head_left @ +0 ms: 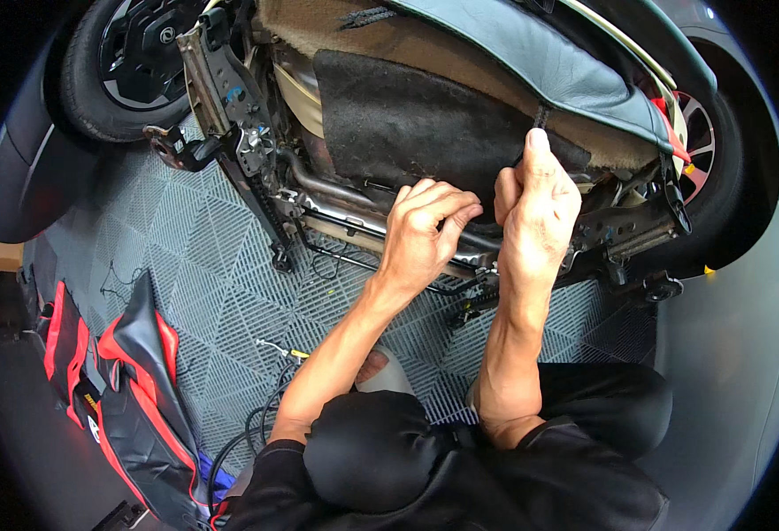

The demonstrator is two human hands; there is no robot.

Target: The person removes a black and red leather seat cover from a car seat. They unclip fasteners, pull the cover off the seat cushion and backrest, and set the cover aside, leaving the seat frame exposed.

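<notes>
Two bare hands work at the underside of an upturned car seat [460, 106] that fills the upper centre of the frame. Left hand [420, 234]: fingers curled together, tips pressed at the lower edge of the dark felt panel [407, 124], just above the metal seat frame [336, 199]. Right hand [538, 208]: fist closed, thumb up, pinching the felt edge beside a black strap [541, 119]; what lies inside the fist cannot be told. The hands are near each other, not touching.

Around: grey-green leather cover [548, 62] folded back along the upper right. Seat rail [208, 75] with brackets juts toward the upper left, next to a car wheel [128, 62]. A second wheel [699, 133] sits at the right edge, partly hidden by the seat. Grey grid floor tiles [195, 274] lie beneath. A red and black cover piece [137, 389] lies at lower left. Black cables [248, 425] trail on the tiles near the left forearm. The person's dark-clad knees [380, 451] fill the lower centre and block the floor there.
</notes>
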